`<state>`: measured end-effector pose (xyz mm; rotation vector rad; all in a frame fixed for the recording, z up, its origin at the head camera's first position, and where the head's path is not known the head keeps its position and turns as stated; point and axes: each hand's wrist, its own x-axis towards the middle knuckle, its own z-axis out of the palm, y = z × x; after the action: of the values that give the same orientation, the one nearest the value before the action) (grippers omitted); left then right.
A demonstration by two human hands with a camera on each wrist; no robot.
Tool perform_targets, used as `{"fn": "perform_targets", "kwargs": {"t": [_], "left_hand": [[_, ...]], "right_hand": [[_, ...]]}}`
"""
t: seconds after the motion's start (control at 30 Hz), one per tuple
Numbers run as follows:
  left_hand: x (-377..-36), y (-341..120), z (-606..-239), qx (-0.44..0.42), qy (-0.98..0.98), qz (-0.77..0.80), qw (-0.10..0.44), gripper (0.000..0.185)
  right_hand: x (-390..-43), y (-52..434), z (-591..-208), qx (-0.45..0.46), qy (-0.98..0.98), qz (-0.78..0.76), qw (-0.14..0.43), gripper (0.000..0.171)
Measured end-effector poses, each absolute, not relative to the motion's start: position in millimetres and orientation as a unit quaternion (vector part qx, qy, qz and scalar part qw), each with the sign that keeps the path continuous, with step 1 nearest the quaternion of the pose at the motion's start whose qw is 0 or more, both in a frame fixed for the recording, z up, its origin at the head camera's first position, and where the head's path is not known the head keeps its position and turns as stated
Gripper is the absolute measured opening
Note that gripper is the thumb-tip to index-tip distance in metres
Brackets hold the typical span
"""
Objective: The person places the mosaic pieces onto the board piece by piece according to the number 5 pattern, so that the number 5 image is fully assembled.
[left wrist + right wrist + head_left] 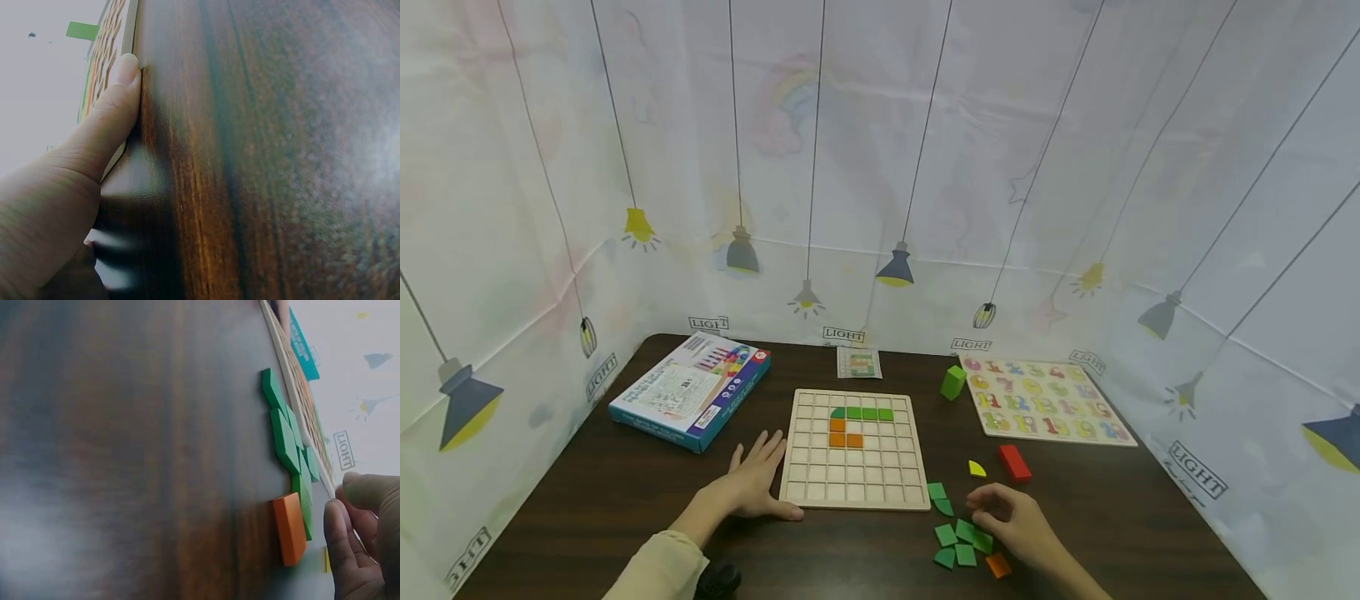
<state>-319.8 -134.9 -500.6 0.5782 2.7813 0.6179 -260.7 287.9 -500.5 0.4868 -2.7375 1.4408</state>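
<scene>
A wooden grid board (854, 475) lies on the table, with a row of green pieces (870, 414) and several orange squares (837, 440) in its cells. My left hand (752, 479) lies spread on the table along the board's left side, its thumb (119, 94) at the near left corner. On the right, my right hand (1015, 521) hovers beside loose green tiles (966, 530), thumb and fingers loosely bent, nothing visible between them. An orange tile (997, 566), a thick block in the right wrist view (289, 529), lies close below that hand.
Beyond the right hand are a yellow quarter-round piece (977, 469) and a red block (1015, 463). A green block (953, 382) stands beside a number puzzle board (1052, 437). At the back lie a small pattern card (859, 363) and a game box (692, 387). Something black (718, 581) sits near the left sleeve.
</scene>
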Motion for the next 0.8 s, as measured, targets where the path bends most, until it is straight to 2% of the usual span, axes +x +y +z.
{"fn": "perform_targets", "kwargs": {"t": [0.33, 0.53, 0.8], "left_hand": [[-320, -134, -502, 0.192, 0.951, 0.212, 0.12, 0.118], [-321, -136, -504, 0.195, 0.951, 0.209, 0.118, 0.119], [-323, -135, -507, 0.195, 0.951, 0.208, 0.118, 0.12]], "right_hand": [[-236, 305, -509, 0.14, -0.88, 0.454, 0.003, 0.019], [-227, 313, -512, 0.11, -0.873, 0.474, -0.032, 0.025], [-216, 330, -512, 0.122, -0.894, 0.427, -0.052, 0.034]]}}
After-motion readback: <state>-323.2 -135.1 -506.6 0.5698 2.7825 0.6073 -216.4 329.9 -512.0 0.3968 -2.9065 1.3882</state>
